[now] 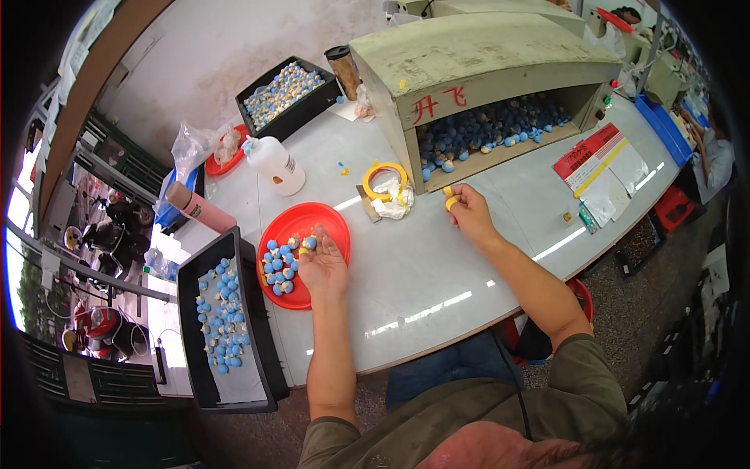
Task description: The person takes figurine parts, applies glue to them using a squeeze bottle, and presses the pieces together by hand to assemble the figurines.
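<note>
Olive short-sleeved shirt [422, 406], blue trousers [449, 375], dark cord [521, 400], yellow finger wraps [451, 203] on left hand [324, 264] and right hand [471, 214]

From mid-view, we see a plain red plate [332, 215] between 8 and 9 o'clock, its balls [277, 264] blue and cream. At 8, we find a black tray [266, 344]; at 9, a pink bottle [209, 209]; at 10, a white bottle [273, 166]; at 12, yellow tape [387, 166]; at 1, a greenish-cream cabinet [484, 59] marked in red. Toward 2, we note a yellow-striped red sheet [591, 160]. Our surface [430, 266] is pale grey.
</note>
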Motion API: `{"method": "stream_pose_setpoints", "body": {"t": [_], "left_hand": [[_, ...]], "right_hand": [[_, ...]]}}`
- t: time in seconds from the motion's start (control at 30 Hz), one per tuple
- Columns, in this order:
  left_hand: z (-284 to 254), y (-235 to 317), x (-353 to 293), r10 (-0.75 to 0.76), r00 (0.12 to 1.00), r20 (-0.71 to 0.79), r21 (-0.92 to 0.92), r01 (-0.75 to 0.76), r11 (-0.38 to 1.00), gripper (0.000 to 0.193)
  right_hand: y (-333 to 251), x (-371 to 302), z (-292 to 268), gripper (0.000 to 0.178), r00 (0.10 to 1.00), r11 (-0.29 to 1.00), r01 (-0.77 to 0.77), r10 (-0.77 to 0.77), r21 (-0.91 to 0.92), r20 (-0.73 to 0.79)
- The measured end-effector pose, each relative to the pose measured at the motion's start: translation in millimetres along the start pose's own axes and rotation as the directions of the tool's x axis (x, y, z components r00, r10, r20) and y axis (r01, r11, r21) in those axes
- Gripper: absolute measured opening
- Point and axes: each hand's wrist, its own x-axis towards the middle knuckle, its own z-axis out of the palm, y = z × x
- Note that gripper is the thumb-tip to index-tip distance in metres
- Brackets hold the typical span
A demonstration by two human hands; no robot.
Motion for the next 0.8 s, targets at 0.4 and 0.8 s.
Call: {"method": "stream_pose_setpoints", "body": {"t": [0.4,0.8], "left_hand": [[-32.7,35.3,38.6,-0.038,0.994,-0.098,-0.250,0.013,0.968,0.048],[-9.1,21.3,24.5,-0.082,0.980,-0.181,-0.219,0.042,0.975,0.052]], "right_hand": [[-9.6,57.0,-3.8,0.040,0.886,0.467,0.098,-0.443,-0.879,-0.137],[3.6,43.0,-9.2,0.043,0.866,0.576,0.155,-0.471,-0.803,-0.171]]}}
